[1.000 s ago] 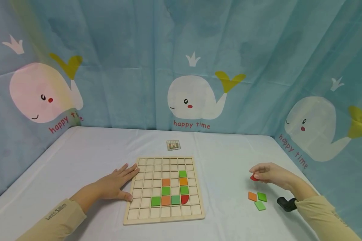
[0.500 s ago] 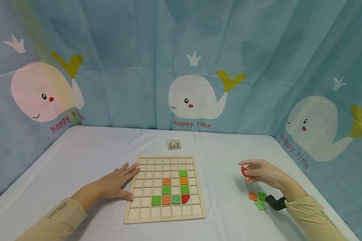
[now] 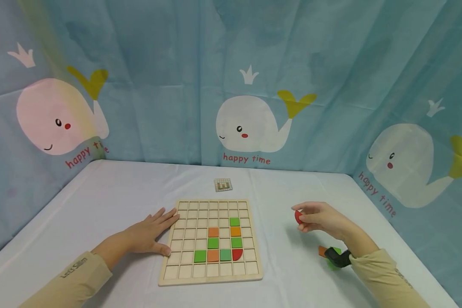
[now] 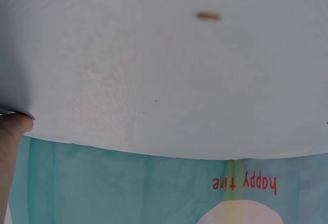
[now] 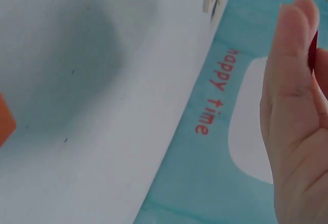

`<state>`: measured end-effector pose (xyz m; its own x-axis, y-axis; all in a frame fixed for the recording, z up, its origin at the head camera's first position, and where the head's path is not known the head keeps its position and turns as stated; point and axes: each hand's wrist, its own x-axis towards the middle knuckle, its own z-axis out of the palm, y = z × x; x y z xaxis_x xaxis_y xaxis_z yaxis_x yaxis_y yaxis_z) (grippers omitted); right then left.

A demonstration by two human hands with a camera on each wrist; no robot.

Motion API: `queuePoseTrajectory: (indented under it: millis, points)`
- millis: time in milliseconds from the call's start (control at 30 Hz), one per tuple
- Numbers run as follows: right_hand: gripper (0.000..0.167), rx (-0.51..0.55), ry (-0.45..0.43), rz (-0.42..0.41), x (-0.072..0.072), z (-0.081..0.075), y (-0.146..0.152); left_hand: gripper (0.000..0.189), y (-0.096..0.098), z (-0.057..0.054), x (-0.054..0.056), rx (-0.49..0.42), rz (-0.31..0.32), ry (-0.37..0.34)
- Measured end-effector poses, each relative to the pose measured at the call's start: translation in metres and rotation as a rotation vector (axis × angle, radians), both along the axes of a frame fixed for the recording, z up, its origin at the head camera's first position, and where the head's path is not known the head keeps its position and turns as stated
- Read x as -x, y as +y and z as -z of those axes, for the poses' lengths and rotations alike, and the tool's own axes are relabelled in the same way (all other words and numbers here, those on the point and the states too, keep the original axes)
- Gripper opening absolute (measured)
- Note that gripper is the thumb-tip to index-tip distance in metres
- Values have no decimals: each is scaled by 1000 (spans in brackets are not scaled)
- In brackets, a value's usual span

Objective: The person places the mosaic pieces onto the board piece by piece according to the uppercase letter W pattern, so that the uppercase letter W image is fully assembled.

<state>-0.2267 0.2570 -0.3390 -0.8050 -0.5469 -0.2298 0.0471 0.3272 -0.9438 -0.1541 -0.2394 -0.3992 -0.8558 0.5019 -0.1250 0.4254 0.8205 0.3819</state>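
The right hand [image 3: 323, 219] pinches a red piece [image 3: 297, 217] above the table [image 3: 119, 192], well right of the grid board [image 3: 191, 223]; fingers partly hide its long axis. The left hand [image 3: 148, 233], fingers extended, rests at the board's left edge, farther from the piece.

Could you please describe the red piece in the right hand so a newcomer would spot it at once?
On the white-covered table, look right of the wooden grid board to the right hand. It pinches the red piece. Unlike the red round-cornered tile lying in the board, this one is held off the table.
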Motion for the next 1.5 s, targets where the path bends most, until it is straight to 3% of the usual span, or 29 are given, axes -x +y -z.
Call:
queuePoseTrajectory:
  millis: [500,867,1500]
  points:
    - [44,55,31,-23,-6,2,-43,105,0,1,0,-14,15,20]
    - [36,-15,43,-58,-8,4,-71,105,0,2,0,-19,16,4]
    - [22,-39,72,-101,-19,15,-116,106,1,3,1,-14,-1,-15]
